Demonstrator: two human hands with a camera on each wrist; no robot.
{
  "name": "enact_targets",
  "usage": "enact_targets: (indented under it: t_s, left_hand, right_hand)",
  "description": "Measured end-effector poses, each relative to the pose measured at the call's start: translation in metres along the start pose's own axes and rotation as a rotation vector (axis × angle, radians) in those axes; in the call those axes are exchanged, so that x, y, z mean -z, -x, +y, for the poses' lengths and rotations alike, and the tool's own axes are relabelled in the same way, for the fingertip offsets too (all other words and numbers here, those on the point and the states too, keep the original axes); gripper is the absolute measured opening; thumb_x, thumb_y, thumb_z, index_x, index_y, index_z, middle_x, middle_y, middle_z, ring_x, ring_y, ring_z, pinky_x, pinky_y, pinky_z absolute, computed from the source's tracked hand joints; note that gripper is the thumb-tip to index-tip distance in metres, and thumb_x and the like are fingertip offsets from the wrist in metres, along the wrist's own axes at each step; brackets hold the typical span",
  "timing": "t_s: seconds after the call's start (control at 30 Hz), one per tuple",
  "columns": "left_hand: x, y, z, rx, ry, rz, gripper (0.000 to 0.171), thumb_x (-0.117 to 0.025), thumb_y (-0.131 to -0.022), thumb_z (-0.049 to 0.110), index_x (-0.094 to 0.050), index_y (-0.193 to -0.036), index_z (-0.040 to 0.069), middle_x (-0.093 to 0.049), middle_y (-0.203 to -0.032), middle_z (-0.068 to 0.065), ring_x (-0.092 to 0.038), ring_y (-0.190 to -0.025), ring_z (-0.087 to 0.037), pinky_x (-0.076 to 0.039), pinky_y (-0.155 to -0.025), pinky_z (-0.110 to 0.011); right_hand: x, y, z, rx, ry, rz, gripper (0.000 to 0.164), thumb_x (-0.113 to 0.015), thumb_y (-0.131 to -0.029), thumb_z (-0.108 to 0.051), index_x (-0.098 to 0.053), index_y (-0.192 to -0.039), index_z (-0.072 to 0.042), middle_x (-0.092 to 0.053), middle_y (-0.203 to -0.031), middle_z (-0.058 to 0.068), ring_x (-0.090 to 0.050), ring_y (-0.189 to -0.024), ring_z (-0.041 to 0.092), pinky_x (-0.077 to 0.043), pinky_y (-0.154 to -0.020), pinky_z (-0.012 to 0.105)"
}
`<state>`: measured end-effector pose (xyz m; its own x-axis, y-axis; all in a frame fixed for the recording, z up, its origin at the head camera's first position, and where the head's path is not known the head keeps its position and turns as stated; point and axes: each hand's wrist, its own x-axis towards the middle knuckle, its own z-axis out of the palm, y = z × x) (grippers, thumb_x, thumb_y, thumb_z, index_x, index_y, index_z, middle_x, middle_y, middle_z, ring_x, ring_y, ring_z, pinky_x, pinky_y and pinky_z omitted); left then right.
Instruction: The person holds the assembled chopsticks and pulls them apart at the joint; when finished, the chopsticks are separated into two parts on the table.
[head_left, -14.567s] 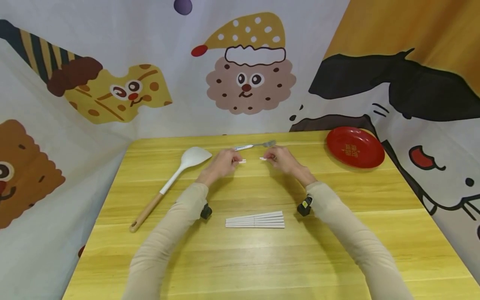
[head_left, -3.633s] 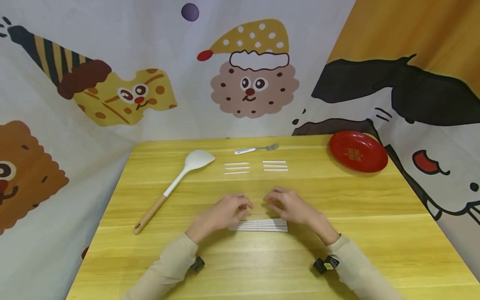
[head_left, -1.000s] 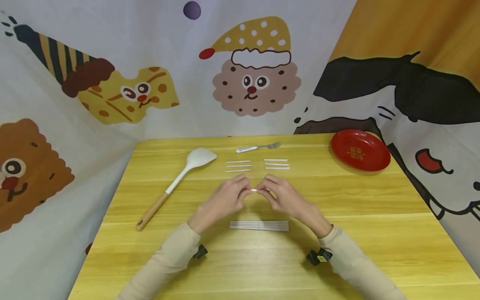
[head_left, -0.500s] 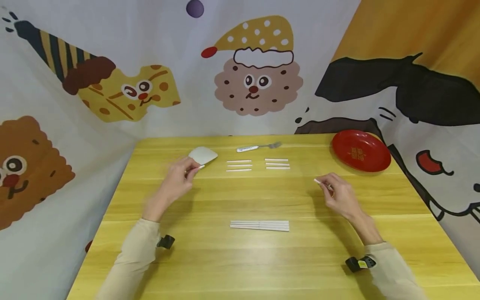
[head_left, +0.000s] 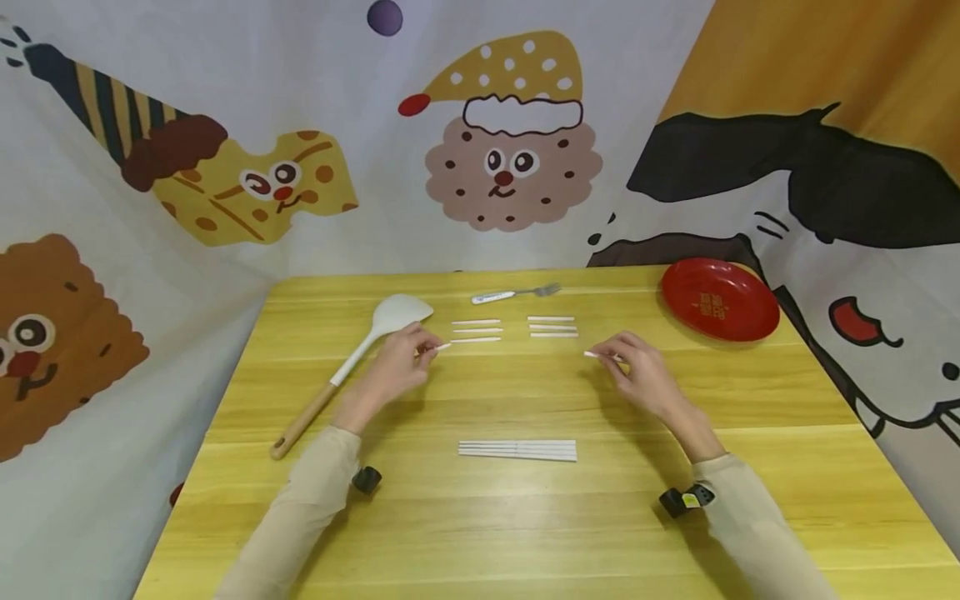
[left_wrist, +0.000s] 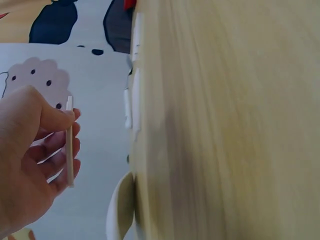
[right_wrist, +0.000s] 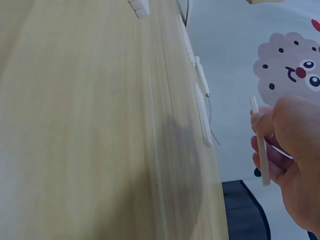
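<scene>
My left hand (head_left: 401, 367) pinches a short white stick (left_wrist: 70, 145) between thumb and fingers; its top end steps down to a narrower tip. This stick stays above the table, at the near left of three short white sticks (head_left: 477, 330). My right hand (head_left: 637, 371) pinches another short white stick (right_wrist: 261, 145), close to the near right of a second group of three short sticks (head_left: 553, 327). Closer to me lie several long white sticks (head_left: 517, 451), side by side, with a seam line across their middle.
A white spatula (head_left: 397, 313) with a wooden handle lies behind my left hand. At the back of the wooden table (head_left: 510, 533) lies a fork (head_left: 495, 297). The red plate (head_left: 720, 300) sits in the far right corner, against a printed cloth.
My hands met around one white stick, then swung wide apart, each with a short piece. Now both have come back inward toward the short sticks. Earlier, the long-stick bundle held more.
</scene>
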<state>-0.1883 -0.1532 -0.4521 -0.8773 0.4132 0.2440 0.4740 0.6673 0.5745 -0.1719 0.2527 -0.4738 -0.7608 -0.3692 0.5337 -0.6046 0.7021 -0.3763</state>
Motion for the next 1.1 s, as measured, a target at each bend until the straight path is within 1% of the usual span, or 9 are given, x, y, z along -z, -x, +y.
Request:
enact_targets:
  t_s: [0.07, 0.23, 0.37, 0.47, 0.53, 0.67, 0.8, 0.93, 1.1]
  left_hand:
    - [-0.006, -0.007, 0.0, -0.013, -0.013, -0.004, 0.017, -0.065, -0.094, -0.001, -0.073, -0.109, 0.0, -0.066, -0.097, -0.008, -0.064, -0.088, -0.02, -0.057, -0.078, -0.033]
    - [-0.022, -0.026, 0.001, -0.061, -0.046, -0.015, 0.013, -0.068, -0.094, 0.001, -0.075, -0.104, 0.003, -0.069, -0.093, -0.006, -0.064, -0.084, -0.019, -0.056, -0.075, -0.033]
    - [-0.034, -0.041, 0.002, -0.041, -0.068, -0.076, 0.013, -0.067, -0.096, 0.005, -0.075, -0.106, 0.005, -0.07, -0.098, -0.006, -0.065, -0.087, -0.018, -0.056, -0.076, -0.031]
    - [-0.042, -0.051, 0.004, -0.027, -0.071, -0.131, 0.016, -0.065, -0.097, 0.004, -0.075, -0.109, 0.004, -0.071, -0.102, -0.007, -0.066, -0.09, -0.019, -0.057, -0.079, -0.031]
    - [-0.047, -0.056, 0.004, -0.028, -0.062, -0.156, 0.018, -0.064, -0.097, 0.002, -0.075, -0.111, 0.003, -0.071, -0.104, -0.008, -0.066, -0.092, -0.019, -0.058, -0.081, -0.03]
    - [-0.055, -0.062, 0.004, -0.018, -0.041, -0.19, 0.022, -0.061, -0.097, -0.001, -0.074, -0.113, 0.004, -0.07, -0.105, -0.007, -0.066, -0.095, -0.019, -0.058, -0.083, -0.029]
    - [-0.058, -0.065, 0.004, 0.0, -0.029, -0.205, 0.023, -0.061, -0.096, -0.003, -0.074, -0.114, 0.005, -0.069, -0.105, -0.007, -0.065, -0.097, -0.02, -0.058, -0.085, -0.03]
    - [-0.061, -0.068, 0.004, 0.009, -0.024, -0.216, 0.022, -0.062, -0.096, -0.002, -0.075, -0.113, 0.005, -0.069, -0.106, -0.006, -0.065, -0.098, -0.02, -0.057, -0.088, -0.029]
    - [-0.066, -0.072, 0.003, 0.009, -0.024, -0.227, 0.021, -0.062, -0.095, -0.004, -0.075, -0.11, 0.004, -0.07, -0.105, -0.007, -0.066, -0.098, -0.021, -0.057, -0.088, -0.029]
  right_hand:
    - [-0.003, -0.006, 0.0, -0.015, -0.003, -0.025, 0.015, -0.074, -0.087, 0.005, -0.077, -0.098, -0.005, -0.07, -0.093, 0.007, -0.066, -0.085, 0.022, -0.059, -0.073, 0.041]
    - [-0.015, -0.022, 0.001, -0.028, -0.012, -0.074, 0.014, -0.076, -0.086, 0.002, -0.078, -0.098, -0.006, -0.071, -0.091, 0.006, -0.066, -0.082, 0.021, -0.058, -0.071, 0.039]
    - [-0.028, -0.034, 0.005, -0.017, -0.04, -0.125, 0.015, -0.075, -0.087, 0.003, -0.077, -0.099, -0.004, -0.07, -0.091, 0.009, -0.068, -0.082, 0.022, -0.059, -0.072, 0.038]
    - [-0.037, -0.041, 0.007, -0.01, -0.065, -0.16, 0.016, -0.073, -0.087, 0.004, -0.077, -0.101, -0.004, -0.07, -0.092, 0.009, -0.068, -0.083, 0.022, -0.06, -0.073, 0.037]
    - [-0.042, -0.045, 0.008, 0.001, -0.067, -0.172, 0.016, -0.073, -0.088, 0.003, -0.078, -0.101, -0.004, -0.071, -0.093, 0.01, -0.068, -0.084, 0.022, -0.06, -0.073, 0.037]
    - [-0.051, -0.052, 0.008, 0.04, -0.049, -0.188, 0.015, -0.072, -0.089, 0.003, -0.077, -0.102, -0.003, -0.072, -0.095, 0.01, -0.068, -0.085, 0.023, -0.06, -0.076, 0.037]
    - [-0.058, -0.058, 0.008, 0.079, -0.019, -0.207, 0.014, -0.071, -0.09, 0.003, -0.077, -0.102, -0.003, -0.072, -0.095, 0.011, -0.068, -0.086, 0.022, -0.06, -0.076, 0.036]
    - [-0.063, -0.061, 0.009, 0.074, -0.011, -0.217, 0.012, -0.073, -0.089, 0.002, -0.077, -0.1, -0.003, -0.072, -0.095, 0.01, -0.068, -0.084, 0.022, -0.06, -0.075, 0.035]
    - [-0.068, -0.062, 0.008, 0.034, -0.029, -0.249, 0.01, -0.073, -0.089, 0.002, -0.076, -0.098, -0.002, -0.072, -0.096, 0.012, -0.068, -0.086, 0.023, -0.06, -0.077, 0.035]
